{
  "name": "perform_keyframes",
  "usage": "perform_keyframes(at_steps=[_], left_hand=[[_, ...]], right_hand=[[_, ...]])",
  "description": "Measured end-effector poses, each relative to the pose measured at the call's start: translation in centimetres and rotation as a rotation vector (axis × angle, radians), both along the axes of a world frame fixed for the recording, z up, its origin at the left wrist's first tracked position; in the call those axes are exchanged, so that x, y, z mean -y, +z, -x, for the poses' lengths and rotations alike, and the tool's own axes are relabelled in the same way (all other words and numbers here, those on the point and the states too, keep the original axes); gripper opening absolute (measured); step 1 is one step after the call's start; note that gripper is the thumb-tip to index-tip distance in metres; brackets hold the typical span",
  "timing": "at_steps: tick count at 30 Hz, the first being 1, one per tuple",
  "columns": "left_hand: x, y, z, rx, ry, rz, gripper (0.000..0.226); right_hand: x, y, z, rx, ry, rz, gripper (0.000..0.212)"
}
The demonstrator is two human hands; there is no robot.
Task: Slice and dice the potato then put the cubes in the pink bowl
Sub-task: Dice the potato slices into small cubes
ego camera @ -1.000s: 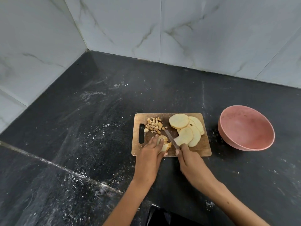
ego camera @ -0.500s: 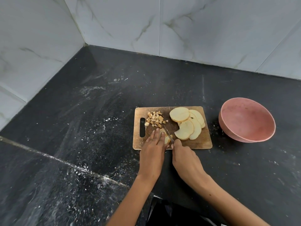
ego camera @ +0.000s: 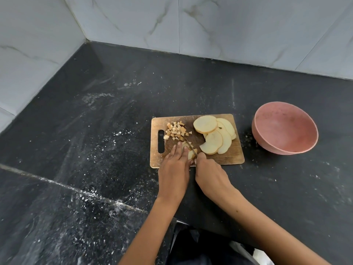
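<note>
Black speckled stone makes up the countertop (ego camera: 95,150), matte and dusted with pale flecks, and it meets white marble-veined wall tiles (ego camera: 133,25) in a corner at the back. On it lies a rectangular wooden cutting board (ego camera: 225,157), scuffed and brown, with a slotted handle hole (ego camera: 161,141) at its left end. Just right of that slot sits a small heap of diced potato cubes (ego camera: 176,131), pale with tan skin edges.

At the board's near edge, the left hand (ego camera: 174,169) lies flat with its fingers straight and close together, pressing down on a partly cut potato slice (ego camera: 189,153); the fingertips reach toward the cubes without touching them. Immediately to its right, the right hand (ego camera: 208,173) is curled around the handle of a knife (ego camera: 191,148), the handle itself hidden in the fist. The thin metal blade angles up and left across the slice held under the left fingers.

Further right on the board, a fan of round potato slices (ego camera: 214,136) overlaps, smooth and cream-coloured with thin brown rims; the topmost one lies at the board's far side. They rest just beyond the right hand, not touching it.

Well apart from the hands, off the board's right end, stands the pink bowl (ego camera: 284,129), round, matte and upright on the stone, with nothing visible inside.
</note>
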State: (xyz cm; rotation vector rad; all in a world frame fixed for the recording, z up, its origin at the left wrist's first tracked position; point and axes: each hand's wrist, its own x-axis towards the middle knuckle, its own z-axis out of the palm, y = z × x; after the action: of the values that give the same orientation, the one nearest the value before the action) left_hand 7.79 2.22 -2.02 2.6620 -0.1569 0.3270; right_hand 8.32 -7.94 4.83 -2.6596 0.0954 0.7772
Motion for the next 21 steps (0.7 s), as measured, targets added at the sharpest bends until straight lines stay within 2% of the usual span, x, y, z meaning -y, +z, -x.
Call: perform_keyframes(at_steps=[7,13,17,21], left_hand=[[0.3,-0.1,0.0,-0.028,0.008,0.024,0.036],[0.4,0.0,0.1,-0.031,0.03,0.004,0.036],[0.3,-0.2,0.1,-0.037,0.027,0.006,0.037],[0.3,-0.2,0.1,-0.025,0.029,0.003,0.038]], right_hand=[[0.5,0.2,0.9,-0.045,0.005,0.043,0.011],[-0.1,0.0,-0.5,0.003,0.009,0.006,0.015],[1.0,0.1,0.9,-0.082,0.027,0.046,0.008],[0.6,0.0,0.5,-0.033,0.014,0.049,0.006]])
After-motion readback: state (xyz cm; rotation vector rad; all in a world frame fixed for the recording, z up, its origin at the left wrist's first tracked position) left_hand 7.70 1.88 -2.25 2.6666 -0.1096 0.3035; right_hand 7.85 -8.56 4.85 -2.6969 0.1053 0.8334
